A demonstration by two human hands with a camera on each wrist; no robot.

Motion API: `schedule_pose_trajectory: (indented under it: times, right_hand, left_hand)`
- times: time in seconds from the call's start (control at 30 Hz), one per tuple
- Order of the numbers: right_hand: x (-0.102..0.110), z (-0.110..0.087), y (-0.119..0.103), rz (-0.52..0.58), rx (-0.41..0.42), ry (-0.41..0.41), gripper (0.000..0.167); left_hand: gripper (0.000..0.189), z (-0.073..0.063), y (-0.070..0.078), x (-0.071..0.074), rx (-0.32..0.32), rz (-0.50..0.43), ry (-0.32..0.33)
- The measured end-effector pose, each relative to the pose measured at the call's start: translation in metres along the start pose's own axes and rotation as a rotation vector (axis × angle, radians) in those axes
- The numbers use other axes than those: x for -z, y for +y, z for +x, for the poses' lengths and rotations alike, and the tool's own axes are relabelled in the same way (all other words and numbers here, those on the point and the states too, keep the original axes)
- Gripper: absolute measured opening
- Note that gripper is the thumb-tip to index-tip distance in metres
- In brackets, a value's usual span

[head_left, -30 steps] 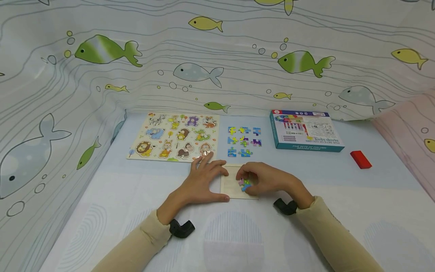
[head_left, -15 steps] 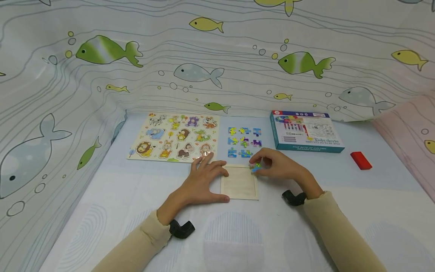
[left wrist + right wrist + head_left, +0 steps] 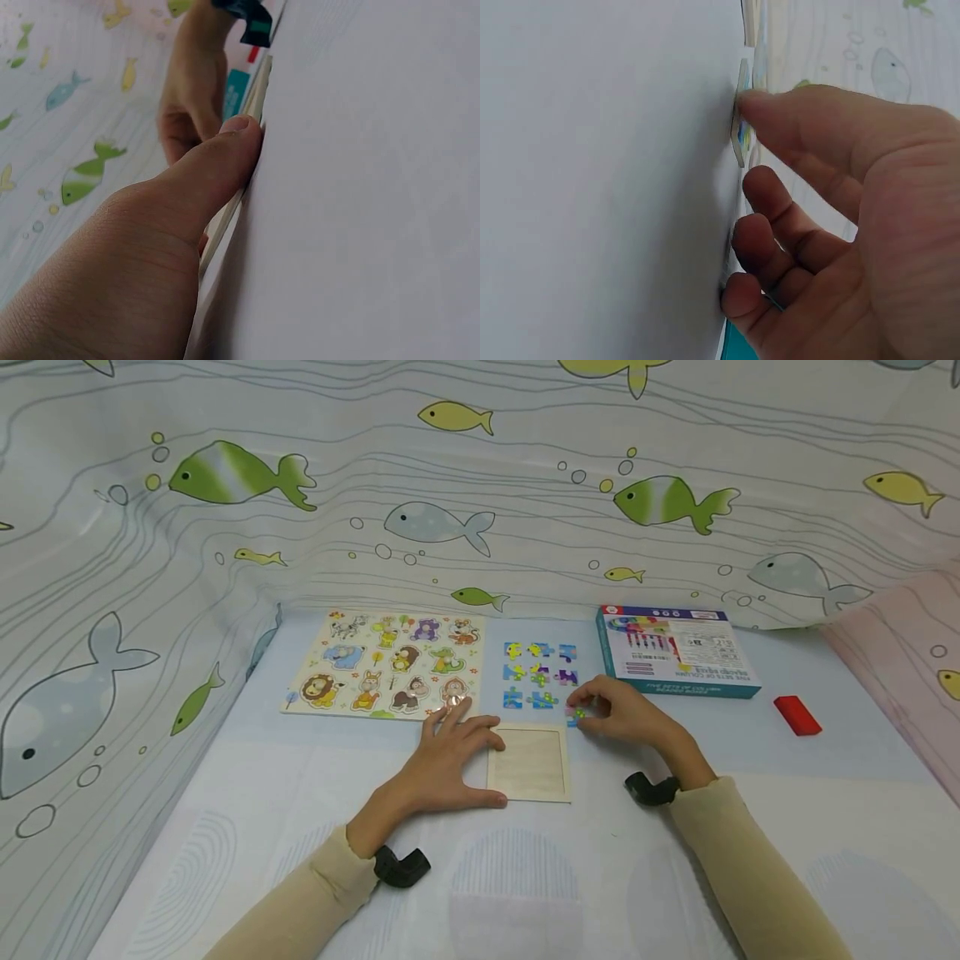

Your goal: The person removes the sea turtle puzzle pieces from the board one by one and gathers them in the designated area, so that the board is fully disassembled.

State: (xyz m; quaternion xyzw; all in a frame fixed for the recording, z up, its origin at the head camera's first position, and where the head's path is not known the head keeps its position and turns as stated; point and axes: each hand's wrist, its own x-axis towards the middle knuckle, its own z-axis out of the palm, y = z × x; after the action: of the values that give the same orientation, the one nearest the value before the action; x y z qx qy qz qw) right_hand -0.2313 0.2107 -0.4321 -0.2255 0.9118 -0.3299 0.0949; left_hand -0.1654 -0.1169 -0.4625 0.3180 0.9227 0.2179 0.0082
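My right hand [image 3: 626, 714] holds a small colourful jigsaw piece [image 3: 575, 717] by its edge, thumb and forefinger on it. The right wrist view shows the piece [image 3: 742, 124] edge-on and slightly tilted, low against the white tabletop, with the thumb tip on it. To its left lies a square wooden puzzle tray [image 3: 527, 764] with a raised rim and a bare inside. My left hand [image 3: 450, 764] presses on the tray's left side, fingers spread, thumb at the near corner. Behind the tray, several jigsaw pieces [image 3: 540, 675] lie in rows.
An animal picture board [image 3: 386, 664] lies at the back left. A teal-edged box [image 3: 678, 652] sits at the back right, with a red block [image 3: 797, 715] beside it. Fish-patterned cloth [image 3: 540, 543] rises behind the table.
My right hand has carried the jigsaw piece from over the tray to the right and back, down beside the rows of pieces. My left hand stays on the tray.
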Motion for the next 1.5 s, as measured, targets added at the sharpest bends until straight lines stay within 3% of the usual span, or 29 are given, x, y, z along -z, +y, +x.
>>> schedule_pose_trajectory:
  times: [0.2,0.43,0.77,1.17,1.5]
  right_hand:
    - [0.0,0.0,0.001,-0.027,-0.007,-0.016,0.029]
    - [-0.005,0.004,0.003,-0.073,0.019,0.05,0.028]
    - [-0.012,0.01,0.001,-0.1,-0.007,0.101,0.029]
    - [-0.015,0.007,-0.001,-0.089,-0.057,0.126,0.032]
    - [-0.018,0.007,-0.002,-0.072,-0.04,0.137,0.036]
  left_hand:
    - [0.065,0.0,0.0,0.001,0.002,-0.002,-0.001]
    - [0.065,0.0,-0.001,0.001,-0.011,0.012,0.011]
    - [0.065,-0.002,-0.002,0.0,-0.004,-0.003,0.011]
    - [0.066,-0.004,-0.002,-0.002,-0.023,-0.007,0.015]
    - [0.068,-0.007,-0.004,-0.003,-0.02,-0.024,0.029]
